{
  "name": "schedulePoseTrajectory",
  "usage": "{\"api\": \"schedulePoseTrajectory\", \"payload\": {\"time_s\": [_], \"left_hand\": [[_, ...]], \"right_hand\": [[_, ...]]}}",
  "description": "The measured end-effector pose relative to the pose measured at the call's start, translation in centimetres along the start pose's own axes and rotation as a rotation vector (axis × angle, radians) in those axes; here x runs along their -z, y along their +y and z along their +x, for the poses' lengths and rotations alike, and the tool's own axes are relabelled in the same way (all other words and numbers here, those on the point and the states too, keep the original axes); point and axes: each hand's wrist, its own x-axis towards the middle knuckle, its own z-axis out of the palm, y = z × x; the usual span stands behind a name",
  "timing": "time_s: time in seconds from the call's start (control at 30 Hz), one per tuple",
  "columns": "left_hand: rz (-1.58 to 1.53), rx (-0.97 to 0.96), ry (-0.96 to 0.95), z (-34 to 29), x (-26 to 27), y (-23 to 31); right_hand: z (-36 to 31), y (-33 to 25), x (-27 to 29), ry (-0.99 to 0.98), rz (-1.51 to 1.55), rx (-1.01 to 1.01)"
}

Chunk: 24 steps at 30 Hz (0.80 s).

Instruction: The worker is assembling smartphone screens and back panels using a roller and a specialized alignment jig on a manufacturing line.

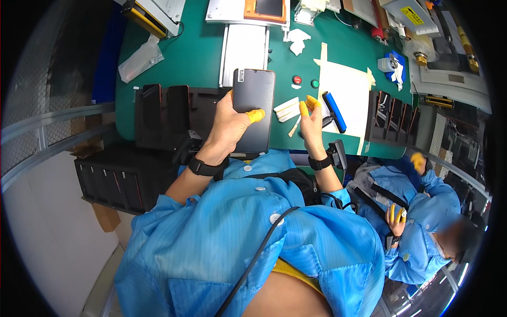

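My left hand [230,122] grips a dark smartphone [254,98] along its left edge, with the yellow-covered thumb lying across its face. A small white label sits at the phone's top left corner. To its right, my right hand [312,122] is raised with yellow finger covers on its tips. Its thumb and fingers are bent toward each other with a small gap, and nothing shows between them. Close by are a blue-headed roller [335,112], a small brush [294,127] and several pale strips [287,109] on the green mat [200,58].
Dark trays [208,113] with phones stand at left, and another phone tray [392,124] at right. A white sheet [346,84] is taped down. Red [297,80] and green [315,83] buttons sit beyond the strips. A rail fixture [244,47] runs behind. A co-worker [422,227] sits at right.
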Motion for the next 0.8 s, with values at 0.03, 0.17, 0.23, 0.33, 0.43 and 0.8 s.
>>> {"api": "schedulePoseTrajectory", "payload": {"time_s": [0.03,0.17,0.23,0.33,0.43,0.8], "left_hand": [[0.005,0.019,-0.003,0.0,-0.1,-0.1],[-0.109,0.062,-0.028,0.0,-0.4,-0.5],[-0.241,0.119,0.035,-0.2,-0.6,-1.0],[-0.365,0.144,-0.008,-1.3,-0.5,-1.3],[-0.301,0.194,0.026,-1.8,0.3,-3.7],[0.533,-0.110,0.009,3.8,5.8,-16.3]], "right_hand": [[-0.2,-0.6,0.2,-0.023,0.027,-0.045],[-0.4,-1.4,0.6,-0.059,0.130,-0.131],[-0.4,-1.6,0.6,-0.077,0.222,-0.201],[-0.1,0.5,0.3,-0.090,0.218,-0.217],[0.1,3.2,-0.7,-0.122,0.168,-0.144],[-3.4,-0.9,-3.9,-0.302,-0.124,0.041]]}}
